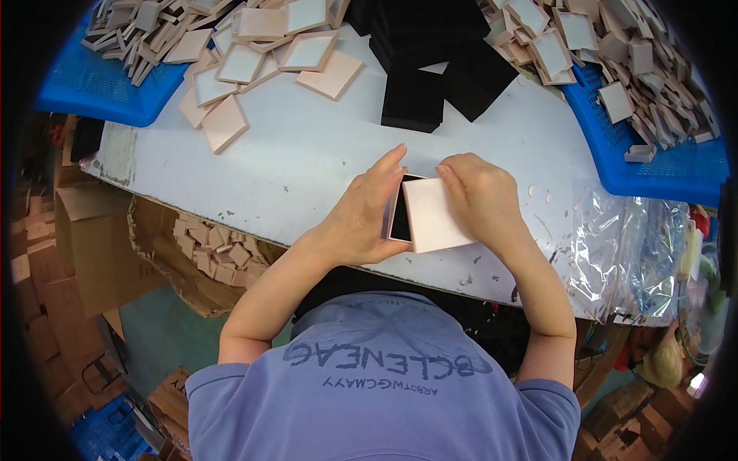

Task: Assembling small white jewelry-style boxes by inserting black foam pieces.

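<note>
Near the table's front edge, my left hand (350, 223) grips a small shallow box base (400, 215) with a black lining, its thumb and fingers along the left side. A pale pink square lid (437, 219) sits tilted over the right part of that base, leaving a black strip uncovered. My right hand (488, 196) is closed on the lid's right side, thumb on top. Just beyond my hands lie stacked black square pads (411, 96). Loose pale pink box halves (330, 74) are heaped at the back left.
Blue plastic baskets full of box halves stand at the far left (100, 104) and far right (638, 180). Clear plastic bags (623, 253) lie at the table's right edge. Below the table's left edge, an open carton (165, 265) holds many small pink boxes (223, 253).
</note>
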Tool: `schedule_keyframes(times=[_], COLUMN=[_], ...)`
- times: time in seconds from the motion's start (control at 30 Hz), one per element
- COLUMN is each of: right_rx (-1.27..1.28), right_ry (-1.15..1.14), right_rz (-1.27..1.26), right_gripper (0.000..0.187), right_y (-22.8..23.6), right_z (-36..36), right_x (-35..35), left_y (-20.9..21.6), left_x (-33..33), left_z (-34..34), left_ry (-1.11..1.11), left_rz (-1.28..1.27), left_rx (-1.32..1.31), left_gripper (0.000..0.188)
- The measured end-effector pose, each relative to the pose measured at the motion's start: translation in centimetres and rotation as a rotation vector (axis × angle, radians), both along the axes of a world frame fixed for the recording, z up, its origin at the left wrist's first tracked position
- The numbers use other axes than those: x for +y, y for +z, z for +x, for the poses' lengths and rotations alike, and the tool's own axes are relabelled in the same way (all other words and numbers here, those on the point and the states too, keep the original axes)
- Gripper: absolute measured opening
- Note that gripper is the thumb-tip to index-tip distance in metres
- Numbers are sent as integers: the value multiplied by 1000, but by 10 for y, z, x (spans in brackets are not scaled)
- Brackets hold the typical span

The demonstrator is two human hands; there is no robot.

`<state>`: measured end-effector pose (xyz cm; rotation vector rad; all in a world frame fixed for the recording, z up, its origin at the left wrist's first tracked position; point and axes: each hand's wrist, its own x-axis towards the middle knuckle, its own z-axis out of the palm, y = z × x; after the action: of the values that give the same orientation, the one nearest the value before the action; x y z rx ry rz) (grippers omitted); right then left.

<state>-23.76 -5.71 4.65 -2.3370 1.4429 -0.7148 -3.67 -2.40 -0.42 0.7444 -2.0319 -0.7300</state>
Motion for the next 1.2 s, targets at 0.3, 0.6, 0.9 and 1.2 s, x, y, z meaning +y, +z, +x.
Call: schedule_keyframes(times=[0.3,0.6,0.9,1.2], right_rx=[-1052,-227,172,-122], right_ry=[-311,24,263,290], right_rz=[819,292,65,190], right_gripper=[22,13,49,91], right_y=[-1,-9,22,19], right_z=[-36,-12,-8,-22], right_x=[-18,-7,11,26], left_y=[2,5,3,-1], left_x=[0,1,-3,-1], left_z=[0,2,2,5], left_ry=[6,-3,-27,-6], left_rz=[-46,5,-33,40], left_rx=[-26,-87,-6,-36], left_gripper=[111,121,124,109])
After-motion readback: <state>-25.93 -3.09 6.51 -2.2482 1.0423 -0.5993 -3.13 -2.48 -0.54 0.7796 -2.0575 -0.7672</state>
